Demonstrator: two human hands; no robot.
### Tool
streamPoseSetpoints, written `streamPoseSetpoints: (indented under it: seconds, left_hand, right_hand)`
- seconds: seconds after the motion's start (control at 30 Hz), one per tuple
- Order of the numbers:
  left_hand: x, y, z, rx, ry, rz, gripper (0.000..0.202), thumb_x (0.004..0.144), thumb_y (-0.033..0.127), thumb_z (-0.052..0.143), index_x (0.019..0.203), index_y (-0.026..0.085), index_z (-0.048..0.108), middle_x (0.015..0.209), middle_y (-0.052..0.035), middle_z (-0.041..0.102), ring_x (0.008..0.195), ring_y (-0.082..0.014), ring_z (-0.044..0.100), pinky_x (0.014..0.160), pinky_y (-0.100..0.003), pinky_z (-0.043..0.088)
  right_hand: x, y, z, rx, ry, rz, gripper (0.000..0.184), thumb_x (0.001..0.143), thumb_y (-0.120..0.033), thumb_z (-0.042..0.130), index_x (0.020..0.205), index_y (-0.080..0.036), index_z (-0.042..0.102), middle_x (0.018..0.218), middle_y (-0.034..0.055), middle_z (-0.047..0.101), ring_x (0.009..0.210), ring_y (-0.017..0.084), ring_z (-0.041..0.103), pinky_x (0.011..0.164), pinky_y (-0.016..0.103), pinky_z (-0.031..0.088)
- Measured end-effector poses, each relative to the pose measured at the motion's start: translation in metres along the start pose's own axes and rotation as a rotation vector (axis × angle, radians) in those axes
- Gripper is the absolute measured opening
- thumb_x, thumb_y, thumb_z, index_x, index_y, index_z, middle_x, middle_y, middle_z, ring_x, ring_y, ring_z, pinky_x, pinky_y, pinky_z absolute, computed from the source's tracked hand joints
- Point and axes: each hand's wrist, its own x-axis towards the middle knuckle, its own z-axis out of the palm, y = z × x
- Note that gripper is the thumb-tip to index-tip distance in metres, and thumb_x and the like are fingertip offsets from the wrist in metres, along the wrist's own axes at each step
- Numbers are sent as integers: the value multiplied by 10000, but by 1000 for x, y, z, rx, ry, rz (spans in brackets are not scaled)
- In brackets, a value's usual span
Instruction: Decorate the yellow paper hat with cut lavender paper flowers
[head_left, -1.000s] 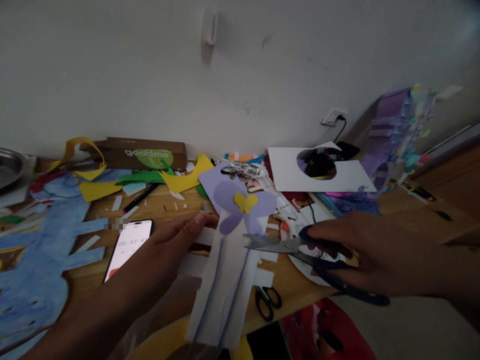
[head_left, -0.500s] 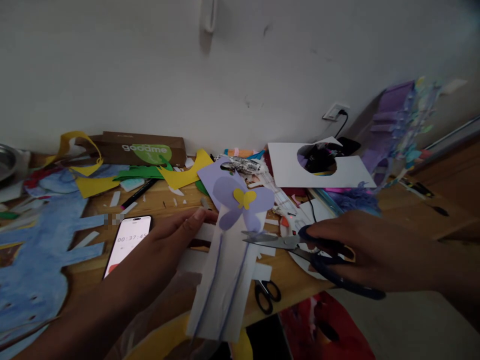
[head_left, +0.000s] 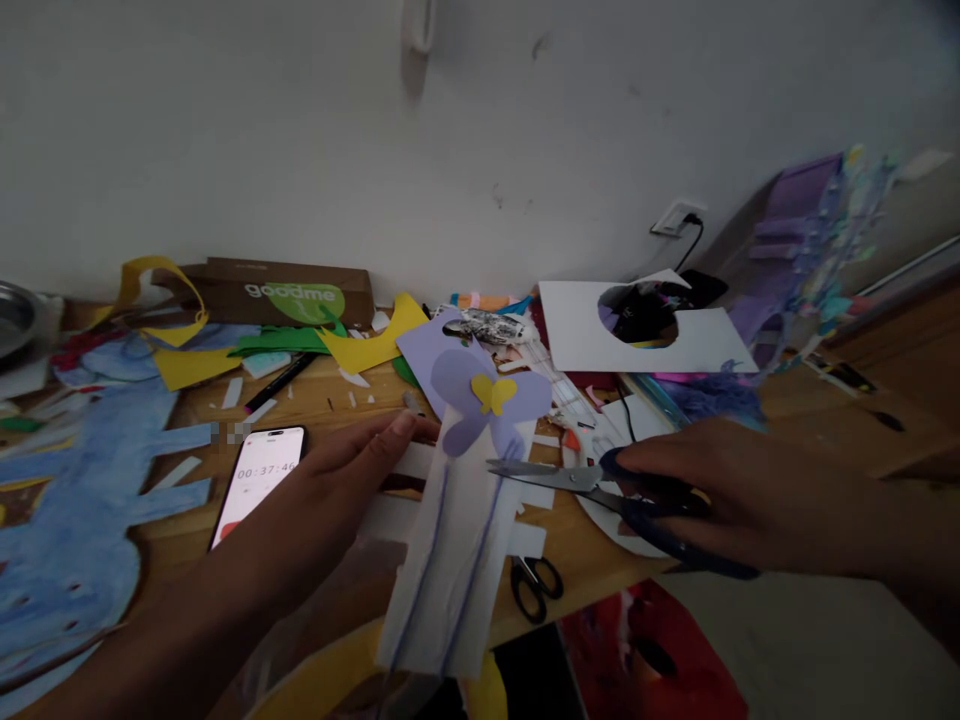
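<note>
Your right hand (head_left: 720, 490) has its fingers closed on the handles of the blue-handled scissors (head_left: 581, 482); blades sit slightly parted, tips over the white paper strip (head_left: 454, 570) just below the purple butterfly (head_left: 454, 385). Can't tell if they touch paper. Your left hand (head_left: 367, 460) holds the strip by its left side, thumb in front, other fingers partly hidden behind. Strip slants over the surface (head_left: 592, 570), its lower end reaching past the front edge. Small black scissors (head_left: 538, 580) lie near the front edge, just right of the strip. Phone (head_left: 259, 475) is beyond your left forearm; brown box (head_left: 232, 290) and white card with a round hole (head_left: 574, 330) sit along the back edge.
</note>
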Motion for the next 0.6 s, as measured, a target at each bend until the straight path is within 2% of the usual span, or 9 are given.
streamPoseSetpoints:
  seconds: [0.2,0.37,0.6]
  left_hand:
    - [0,5,1,1,-33,39,546,825,721,519,1063,293,760,1060,-46,753,912,-259,677,609,-269,522]
    - [0,6,1,-22,-62,2,532,830,714,521,1073,301,752,950,-21,764,791,-220,681,605,-266,514]
    - [0,2,1,51,16,2,525,828,712,514,1097,333,757,1000,-33,765,815,-250,685,620,-293,525]
  right_hand:
    - [2,5,2,-8,9,-2,124,895,-224,514,938,-208,629,776,37,702,636,182,631,553,283,385]
    - [3,4,3,30,8,6,94,896,-231,535,883,-213,626,737,21,685,612,165,618,540,265,365]
    - [0,-6,-1,79,100,-13,105,900,-286,562,868,-217,634,714,23,673,582,166,598,529,270,356]
